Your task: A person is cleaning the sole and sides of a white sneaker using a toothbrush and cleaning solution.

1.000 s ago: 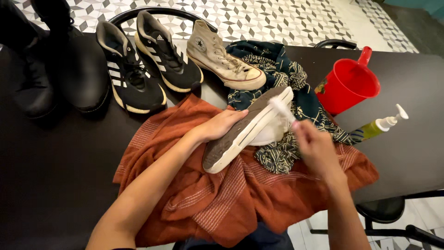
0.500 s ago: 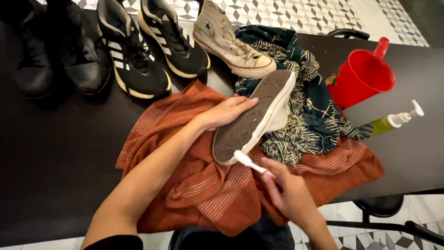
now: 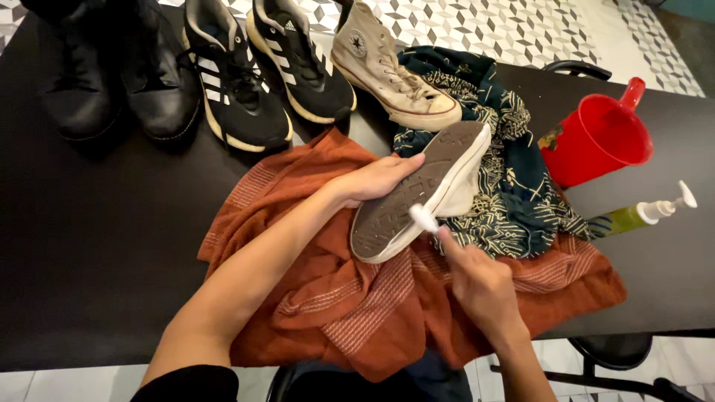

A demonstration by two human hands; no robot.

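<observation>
head view: left hand [image 3: 376, 179] clamped on the edge of a cream sneaker [image 3: 421, 192], sole turned up, toe at 1 o'clock, heel at 7. right hand [image 3: 480, 286] closed around a small white brush [image 3: 424, 218]; brush head touches the sole rim at the sneaker's 5 o'clock side. sneaker sits over a rust-orange cloth [image 3: 357, 313] spread on the black desk [image 3: 97, 260], partly over a dark patterned cloth [image 3: 521, 186] at its 3 o'clock. matching cream high-top [image 3: 391, 71] upright at 12 o'clock. pair of black striped trainers [image 3: 261, 71] at 11, black boots [image 3: 112, 74] further out at 10. red jug [image 3: 596, 141] at 2 o'clock, green pump bottle [image 3: 644, 214] lying on its side at 3, well apart from the hands.
</observation>
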